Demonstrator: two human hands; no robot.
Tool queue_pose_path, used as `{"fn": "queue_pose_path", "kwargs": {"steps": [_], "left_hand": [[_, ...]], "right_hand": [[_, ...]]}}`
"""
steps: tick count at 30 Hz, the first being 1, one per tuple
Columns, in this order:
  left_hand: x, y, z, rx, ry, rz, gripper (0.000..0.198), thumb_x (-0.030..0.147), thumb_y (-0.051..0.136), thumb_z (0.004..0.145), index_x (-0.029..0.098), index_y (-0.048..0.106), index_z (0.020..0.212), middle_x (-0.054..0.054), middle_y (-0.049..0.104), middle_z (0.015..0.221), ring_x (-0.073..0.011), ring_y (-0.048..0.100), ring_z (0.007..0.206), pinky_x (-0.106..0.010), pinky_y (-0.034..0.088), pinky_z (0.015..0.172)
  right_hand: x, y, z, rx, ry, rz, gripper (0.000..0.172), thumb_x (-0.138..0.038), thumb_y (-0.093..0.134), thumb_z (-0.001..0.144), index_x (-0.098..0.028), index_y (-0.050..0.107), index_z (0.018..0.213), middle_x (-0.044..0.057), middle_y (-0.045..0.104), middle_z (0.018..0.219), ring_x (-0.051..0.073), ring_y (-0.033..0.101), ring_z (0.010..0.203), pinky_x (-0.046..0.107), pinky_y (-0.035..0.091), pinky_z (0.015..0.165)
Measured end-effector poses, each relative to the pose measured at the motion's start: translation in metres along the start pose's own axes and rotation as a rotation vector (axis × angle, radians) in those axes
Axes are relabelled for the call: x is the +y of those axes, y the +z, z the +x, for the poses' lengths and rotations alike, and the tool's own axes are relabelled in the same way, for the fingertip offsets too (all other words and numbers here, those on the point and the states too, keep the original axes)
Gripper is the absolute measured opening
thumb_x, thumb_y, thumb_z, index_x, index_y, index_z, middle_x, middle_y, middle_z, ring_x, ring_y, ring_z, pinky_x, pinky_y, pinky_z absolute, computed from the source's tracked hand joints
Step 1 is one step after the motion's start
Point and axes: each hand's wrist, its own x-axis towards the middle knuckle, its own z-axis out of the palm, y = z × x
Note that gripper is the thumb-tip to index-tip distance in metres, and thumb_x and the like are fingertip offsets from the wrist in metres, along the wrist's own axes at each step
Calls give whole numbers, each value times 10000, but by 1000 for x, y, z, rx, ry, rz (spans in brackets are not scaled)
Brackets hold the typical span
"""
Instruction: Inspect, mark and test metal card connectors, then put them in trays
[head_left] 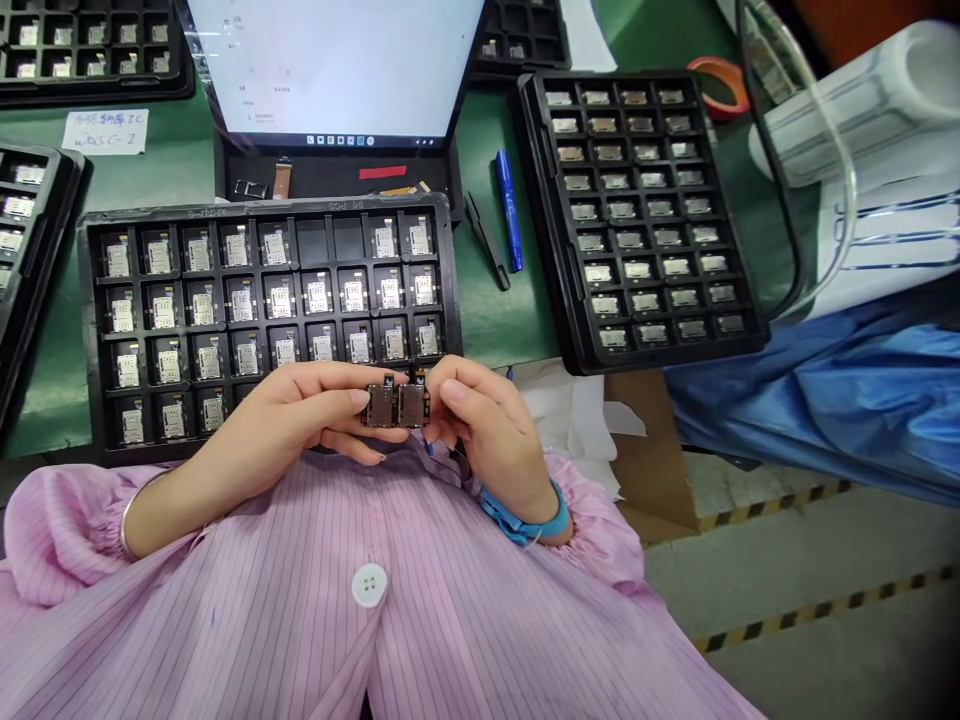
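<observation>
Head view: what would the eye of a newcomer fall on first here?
First, the left hand and the right hand, low in the middle, each pinching a small metal component: the left component and the right component sit side by side. Behind them lies a black tray of many like parts, with some cells empty. A second tray lies to the right, and a bright screen is at the top.

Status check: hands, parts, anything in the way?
Left hand pinching one metal part. Right hand pinching a second part, side by side. Black tray right behind the hands; pen and tweezers beside it.
</observation>
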Motion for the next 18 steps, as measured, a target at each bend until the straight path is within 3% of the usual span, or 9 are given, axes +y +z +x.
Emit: {"fn": "queue_pose_path", "kwargs": {"steps": [18], "left_hand": [[0, -3, 3, 38, -15, 1, 233, 257, 624, 893, 206, 738, 1089, -89, 725, 1154, -227, 726, 956, -228, 617, 697]], "right_hand": [[-2, 2, 3, 14, 2, -55, 276, -352, 525, 937, -197, 522, 709, -45, 515, 549, 86, 368, 460, 233, 276, 444]]}}
